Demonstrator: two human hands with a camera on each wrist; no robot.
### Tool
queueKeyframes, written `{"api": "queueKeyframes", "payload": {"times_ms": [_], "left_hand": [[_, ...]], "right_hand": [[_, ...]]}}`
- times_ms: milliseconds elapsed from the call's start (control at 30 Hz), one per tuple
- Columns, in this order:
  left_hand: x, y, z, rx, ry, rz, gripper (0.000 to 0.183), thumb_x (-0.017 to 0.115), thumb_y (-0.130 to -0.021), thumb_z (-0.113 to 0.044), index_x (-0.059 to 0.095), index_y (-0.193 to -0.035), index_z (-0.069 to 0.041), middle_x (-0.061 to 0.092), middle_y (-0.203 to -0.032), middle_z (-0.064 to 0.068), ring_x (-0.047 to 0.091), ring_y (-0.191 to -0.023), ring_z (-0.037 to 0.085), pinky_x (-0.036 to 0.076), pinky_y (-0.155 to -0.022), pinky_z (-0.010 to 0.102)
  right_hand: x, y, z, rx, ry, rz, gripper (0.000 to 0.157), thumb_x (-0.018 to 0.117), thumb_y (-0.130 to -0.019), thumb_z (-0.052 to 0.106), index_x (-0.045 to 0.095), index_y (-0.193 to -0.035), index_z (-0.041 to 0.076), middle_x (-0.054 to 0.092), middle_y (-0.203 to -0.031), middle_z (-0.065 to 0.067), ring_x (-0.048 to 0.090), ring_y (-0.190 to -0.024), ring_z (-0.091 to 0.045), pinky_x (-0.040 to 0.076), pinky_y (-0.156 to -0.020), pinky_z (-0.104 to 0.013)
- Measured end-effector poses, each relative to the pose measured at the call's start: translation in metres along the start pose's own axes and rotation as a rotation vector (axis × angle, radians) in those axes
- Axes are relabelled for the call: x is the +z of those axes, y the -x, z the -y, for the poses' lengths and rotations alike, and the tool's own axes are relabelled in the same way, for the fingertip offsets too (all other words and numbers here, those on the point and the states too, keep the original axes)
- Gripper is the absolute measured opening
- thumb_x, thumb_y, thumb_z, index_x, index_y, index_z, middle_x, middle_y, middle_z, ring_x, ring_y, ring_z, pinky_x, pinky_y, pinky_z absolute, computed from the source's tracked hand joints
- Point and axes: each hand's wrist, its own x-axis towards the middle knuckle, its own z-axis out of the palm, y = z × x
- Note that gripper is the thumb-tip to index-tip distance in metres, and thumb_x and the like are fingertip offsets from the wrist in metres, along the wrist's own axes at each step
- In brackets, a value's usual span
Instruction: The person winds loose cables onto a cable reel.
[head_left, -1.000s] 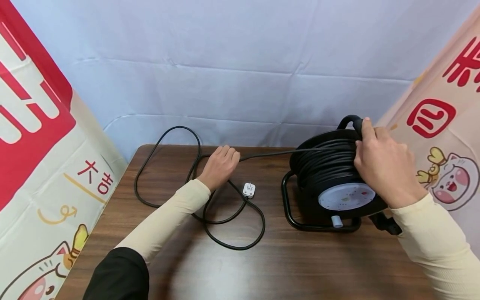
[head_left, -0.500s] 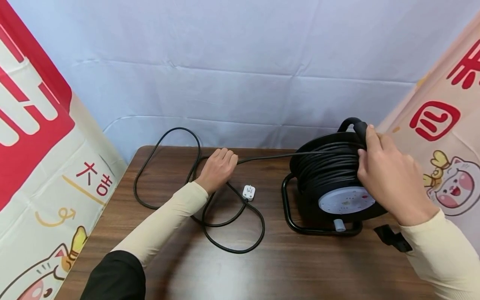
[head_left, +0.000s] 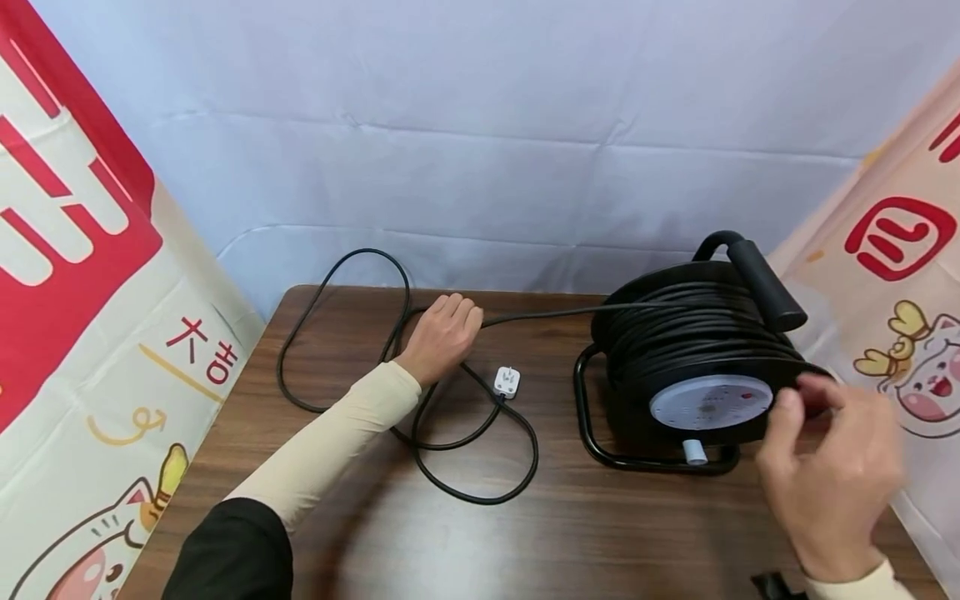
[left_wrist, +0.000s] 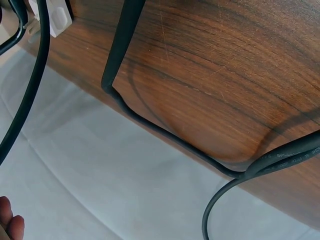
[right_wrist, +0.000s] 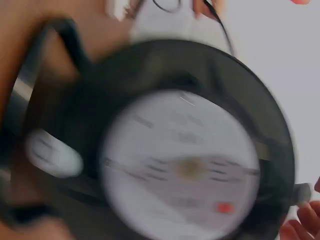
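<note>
A black cable reel [head_left: 690, 333] with a pale round socket panel [head_left: 711, 402] stands on the table's right side. Off to its front right, my right hand [head_left: 840, 467] hangs near the rim, thumb and fingers apart around nothing. Its blurred fingers [right_wrist: 306, 220] show low at the right edge of the right wrist view. The reel's handle [head_left: 765, 283] is free above. My left hand [head_left: 442, 337] holds the black cable [head_left: 570, 313], which runs nearly straight from it to the reel. A white plug [head_left: 507, 382] at the cable's end lies right of that hand.
Slack loops of cable [head_left: 480, 502] lie around my left hand on the wooden table [head_left: 600, 533]. The reel's black tube stand [head_left: 583, 408] and grey knob [head_left: 694, 452] face the front. A white cloth [head_left: 450, 125] hangs behind, printed banners at both sides.
My right hand has let go of the reel's handle and moved down and toward the front right, beside the rim. My left hand stays on the cable.
</note>
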Motion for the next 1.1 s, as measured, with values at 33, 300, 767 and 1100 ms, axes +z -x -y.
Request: {"api": "queueKeyframes", "payload": {"times_ms": [33,300,767,1100], "left_hand": [[-0.001,0.0,0.001,-0.005,0.0,0.012,0.025,0.033,-0.097,-0.003,0.048,-0.077,-0.005,0.047,-0.073,0.008,0.041,-0.065,0.023,0.034,-0.06,0.033],[-0.005,0.001,0.004,-0.036,0.024,0.049,0.022,0.036,-0.096,-0.002,0.045,-0.076,-0.006,0.043,-0.071,0.007,0.037,-0.064,0.022,0.032,-0.059,0.032],[-0.003,0.0,0.001,-0.032,0.041,0.033,0.022,0.039,-0.096,-0.004,0.047,-0.075,-0.006,0.046,-0.072,0.007,0.039,-0.065,0.023,0.033,-0.059,0.032],[0.001,-0.007,-0.004,0.001,0.06,-0.097,0.025,0.04,-0.095,-0.008,0.047,-0.071,-0.007,0.046,-0.068,0.007,0.036,-0.061,0.022,0.03,-0.056,0.032]], "right_hand": [[0.001,0.012,-0.004,0.008,0.007,0.017,0.031,0.054,-0.083,0.021,0.062,-0.091,-0.007,0.055,-0.078,-0.024,0.048,-0.064,-0.042,0.033,-0.056,-0.049],[0.01,0.086,-0.032,0.25,0.202,0.633,0.029,0.063,-0.083,0.031,0.058,-0.088,0.003,0.055,-0.085,-0.016,0.052,-0.057,-0.046,0.03,-0.041,-0.057],[0.03,0.111,-0.031,0.332,0.259,0.766,0.036,0.064,-0.082,0.026,0.044,-0.077,-0.004,0.049,-0.076,-0.026,0.046,-0.048,-0.05,0.027,-0.036,-0.055],[0.042,0.121,-0.018,0.311,0.198,0.782,0.034,0.063,-0.082,0.024,0.044,-0.073,-0.003,0.049,-0.069,-0.022,0.047,-0.044,-0.046,0.028,-0.034,-0.051]]}}
